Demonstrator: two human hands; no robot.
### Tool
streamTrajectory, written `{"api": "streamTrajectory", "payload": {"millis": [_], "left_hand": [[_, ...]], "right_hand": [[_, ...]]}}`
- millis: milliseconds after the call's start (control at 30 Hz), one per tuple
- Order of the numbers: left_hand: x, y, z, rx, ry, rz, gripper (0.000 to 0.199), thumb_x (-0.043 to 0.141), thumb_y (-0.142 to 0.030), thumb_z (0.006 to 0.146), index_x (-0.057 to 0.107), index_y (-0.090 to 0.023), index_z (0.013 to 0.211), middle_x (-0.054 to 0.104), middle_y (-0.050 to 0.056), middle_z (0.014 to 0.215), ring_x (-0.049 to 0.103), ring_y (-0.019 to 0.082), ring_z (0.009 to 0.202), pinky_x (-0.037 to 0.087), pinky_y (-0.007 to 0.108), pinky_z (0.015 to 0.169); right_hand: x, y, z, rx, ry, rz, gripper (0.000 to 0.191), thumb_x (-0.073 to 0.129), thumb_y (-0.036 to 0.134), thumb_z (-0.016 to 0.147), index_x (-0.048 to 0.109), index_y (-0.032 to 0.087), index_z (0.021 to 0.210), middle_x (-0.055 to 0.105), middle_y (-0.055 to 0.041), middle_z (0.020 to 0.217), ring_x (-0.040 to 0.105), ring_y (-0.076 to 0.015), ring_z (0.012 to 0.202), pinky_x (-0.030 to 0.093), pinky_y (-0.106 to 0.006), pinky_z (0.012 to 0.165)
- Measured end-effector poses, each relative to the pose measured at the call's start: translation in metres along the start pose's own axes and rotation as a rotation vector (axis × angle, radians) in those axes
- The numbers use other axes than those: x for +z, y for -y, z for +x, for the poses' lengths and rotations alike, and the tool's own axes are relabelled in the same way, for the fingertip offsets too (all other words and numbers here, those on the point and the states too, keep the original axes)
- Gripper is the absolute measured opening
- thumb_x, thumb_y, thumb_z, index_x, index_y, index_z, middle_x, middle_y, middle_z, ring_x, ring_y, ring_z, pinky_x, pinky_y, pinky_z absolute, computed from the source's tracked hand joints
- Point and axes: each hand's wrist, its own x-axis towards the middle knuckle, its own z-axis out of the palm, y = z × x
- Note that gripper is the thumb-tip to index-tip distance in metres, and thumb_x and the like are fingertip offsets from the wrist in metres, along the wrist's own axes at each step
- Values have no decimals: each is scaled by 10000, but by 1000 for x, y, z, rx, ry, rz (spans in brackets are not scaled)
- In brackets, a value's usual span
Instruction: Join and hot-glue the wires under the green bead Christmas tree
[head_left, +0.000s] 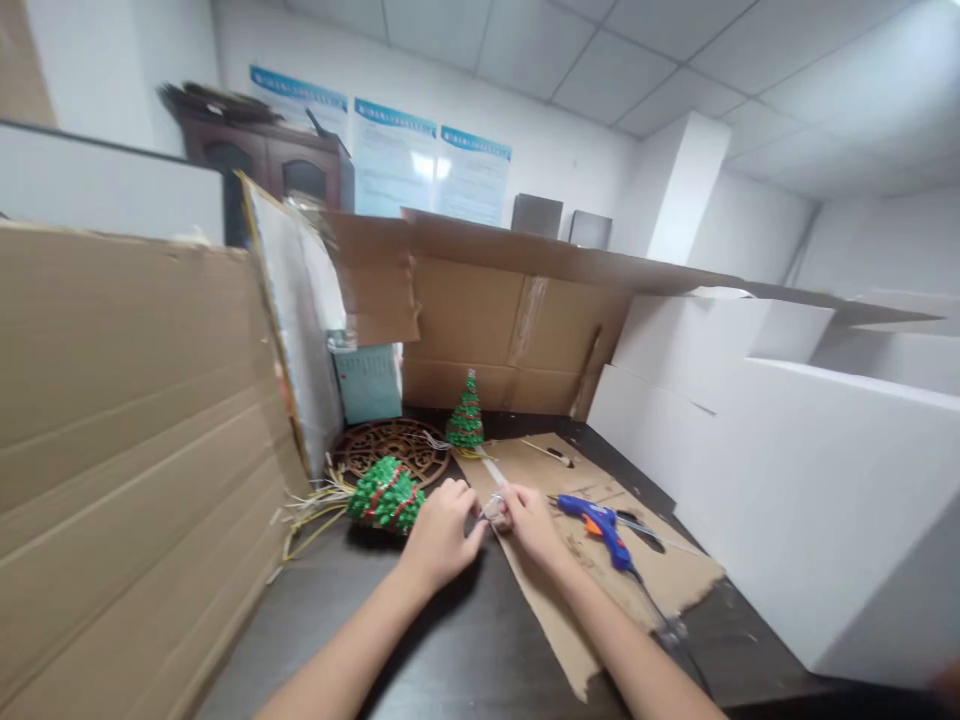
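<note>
at the edge of the cardboard sheet (pixel 594 562), left hand (pixel 444 532) and right hand (pixel 531 522) pinch a small shiny piece (pixel 494 506). a green tree (pixel 385 495) lies beside the left.

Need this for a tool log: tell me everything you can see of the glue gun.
The glue gun has a blue, plastic-looking body and an orange trigger. It lies on its side on the cardboard sheet, nozzle toward the right hand, which isn't touching it. A pale stick extends behind; a dark cord trails from its handle.
</note>
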Motion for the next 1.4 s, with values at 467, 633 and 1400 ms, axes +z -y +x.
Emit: {"api": "streamTrajectory", "payload": {"millis": [467, 633, 1400], "left_hand": [[6, 2, -5, 8, 102, 122, 169, 697, -305, 892, 663, -186, 776, 693, 59, 839, 614, 238, 872, 399, 353, 727], [7, 3, -3, 13, 122, 106, 197, 689, -325, 892, 647, -187, 758, 690, 62, 810, 612, 243, 851, 398, 356, 720], [9, -4, -5, 98, 59, -4, 256, 460, -202, 1024, 664, -182, 871, 679, 68, 892, 611, 216, 902, 434, 335, 766]], "right_hand": [[-6, 11, -4, 74, 140, -19, 594, 581, 724, 818, 563, 183, 573, 453, 14, 473, 379, -120, 457, 299, -267, 510], [-15, 16, -7, 106, 196, 5, 459, 596, 553, 838, 544, 184, 571, 502, 10, 514, 391, -101, 459, 292, -245, 489], [-31, 25, -7, 115, 323, 100, 494, 786, 627, 764, 673, 146, 740, 678, -38, 667, 519, -98, 502, 428, -221, 491]]}}
